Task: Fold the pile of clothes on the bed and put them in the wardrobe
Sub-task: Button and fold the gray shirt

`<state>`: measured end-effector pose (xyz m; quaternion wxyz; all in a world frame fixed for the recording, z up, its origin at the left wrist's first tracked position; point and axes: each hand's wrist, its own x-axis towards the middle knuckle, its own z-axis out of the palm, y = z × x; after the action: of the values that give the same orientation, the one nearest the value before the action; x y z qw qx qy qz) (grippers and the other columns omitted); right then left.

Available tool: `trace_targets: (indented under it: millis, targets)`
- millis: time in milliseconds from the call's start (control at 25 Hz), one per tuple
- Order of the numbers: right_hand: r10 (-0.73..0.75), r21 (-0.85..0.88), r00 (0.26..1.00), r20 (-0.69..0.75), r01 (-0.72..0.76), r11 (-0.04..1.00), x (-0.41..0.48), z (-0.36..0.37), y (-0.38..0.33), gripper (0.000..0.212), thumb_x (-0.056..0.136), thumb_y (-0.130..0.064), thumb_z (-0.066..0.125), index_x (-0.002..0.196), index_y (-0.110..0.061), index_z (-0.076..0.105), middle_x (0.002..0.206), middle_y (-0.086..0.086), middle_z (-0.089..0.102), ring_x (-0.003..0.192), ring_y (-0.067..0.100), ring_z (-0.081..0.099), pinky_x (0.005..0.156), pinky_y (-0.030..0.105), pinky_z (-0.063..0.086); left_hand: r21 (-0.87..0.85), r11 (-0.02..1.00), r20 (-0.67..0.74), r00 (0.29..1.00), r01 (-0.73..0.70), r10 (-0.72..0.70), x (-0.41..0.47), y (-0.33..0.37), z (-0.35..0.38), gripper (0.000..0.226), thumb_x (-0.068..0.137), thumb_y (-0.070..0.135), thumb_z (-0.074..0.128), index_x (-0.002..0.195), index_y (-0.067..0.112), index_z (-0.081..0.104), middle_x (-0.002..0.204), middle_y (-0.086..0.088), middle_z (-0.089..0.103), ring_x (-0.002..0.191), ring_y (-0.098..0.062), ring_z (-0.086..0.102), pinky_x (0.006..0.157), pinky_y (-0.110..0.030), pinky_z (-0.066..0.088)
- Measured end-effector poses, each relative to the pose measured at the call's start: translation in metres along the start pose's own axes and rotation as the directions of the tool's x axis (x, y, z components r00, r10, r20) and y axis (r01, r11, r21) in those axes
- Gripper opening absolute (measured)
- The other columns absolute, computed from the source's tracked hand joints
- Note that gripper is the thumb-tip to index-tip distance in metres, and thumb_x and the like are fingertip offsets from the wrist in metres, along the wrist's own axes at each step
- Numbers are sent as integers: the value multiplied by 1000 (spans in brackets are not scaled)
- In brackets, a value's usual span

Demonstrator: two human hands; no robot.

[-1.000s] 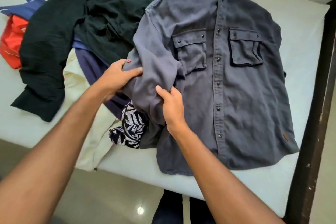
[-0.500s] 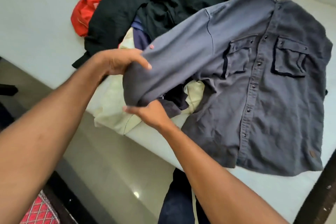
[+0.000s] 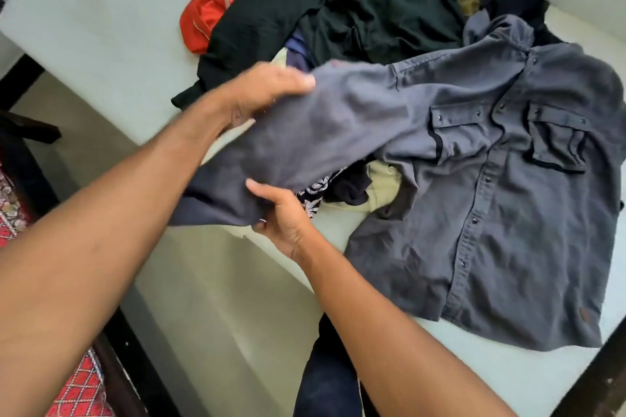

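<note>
Grey shirt (image 3: 481,200) spread front-up on the bed (image 3: 101,30), buttoned. One sleeve lifted, gripped from above by left hand (image 3: 267,95) and from below by right hand (image 3: 284,213). Pile of clothes (image 3: 355,3) behind.

Bed (image 3: 101,30), pale sheet. Grey shirt (image 3: 491,213) lies spread at right; dark green garment (image 3: 338,10) and red garment (image 3: 206,17) heaped far centre.

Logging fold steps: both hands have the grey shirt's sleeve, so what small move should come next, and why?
Probably draw the sleeve out straight and lay it across the buttoned front of the grey shirt. The left hand and right hand both grip it bunched and lifted, while the body lies face up on the bed.
</note>
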<state>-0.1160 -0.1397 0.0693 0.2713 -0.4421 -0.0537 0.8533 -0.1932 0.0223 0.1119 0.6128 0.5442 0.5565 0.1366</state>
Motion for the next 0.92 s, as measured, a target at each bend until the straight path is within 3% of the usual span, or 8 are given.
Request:
trace_targets:
  millis: [80,160,240,360,480,640,760,920]
  targets:
    - [2,-339,977,-211,-75,938,2,-36,9,16,91,-32,72,105,-24,66,112,-2,71,86,13,64,68,29,52,355,908,157,944,221,-291,-3,-44,23,26,83,44,77,91,20,69,77,10,70,71,-7,67,62,-24,52]
    - [-94,-801,950,-297,-194,567,-4,-86,4,23,92,-44,68,82,-24,62,98,1,72,86,21,67,81,38,57,670,685,104,878,286,-468,-14,-117,40,43,73,46,77,104,17,69,94,0,74,88,-21,70,75,-32,56]
    - [-315,-936,886,-340,-285,207,-15,-127,-20,41,87,-49,68,67,-15,61,79,2,73,81,26,70,81,38,58,617,688,-40,888,383,-459,-35,-166,56,36,78,40,74,107,20,68,103,-3,72,90,-22,67,75,-32,51]
    - [-607,-998,793,-57,-53,24,-11,-142,-66,16,82,-21,71,97,-22,76,99,0,76,99,25,69,87,36,54,358,818,-249,890,451,-382,-55,-186,68,18,88,29,70,101,17,68,95,-2,69,91,-23,66,71,-30,46]
    - [-403,-945,865,298,207,-254,22,-115,-100,77,72,1,56,144,-28,56,149,-5,54,133,20,53,98,34,49,534,768,-142,933,354,-331,-59,-173,55,24,79,37,72,93,19,65,85,2,69,84,-24,67,72,-35,53]
    - [62,-744,978,201,194,-639,65,-74,-100,73,84,-9,55,151,-35,43,144,-2,55,130,28,53,87,38,48,874,415,-10,864,251,-503,-71,-172,31,50,68,50,76,108,26,59,95,9,66,89,-20,64,82,-36,50]
    - [-33,-737,979,201,129,-663,74,-69,-98,36,86,-13,56,117,-24,70,115,3,65,108,30,60,74,36,41,808,482,-35,843,340,-537,-91,-180,26,37,70,48,62,89,16,62,79,3,66,74,-20,61,70,-33,42]
    - [-396,-968,893,212,137,-210,51,-86,-117,32,82,-7,59,103,-21,78,103,-7,68,105,17,63,84,27,45,522,737,-85,885,431,-457,-124,-142,46,27,79,35,63,72,13,49,70,-3,60,60,-21,52,56,-32,38]
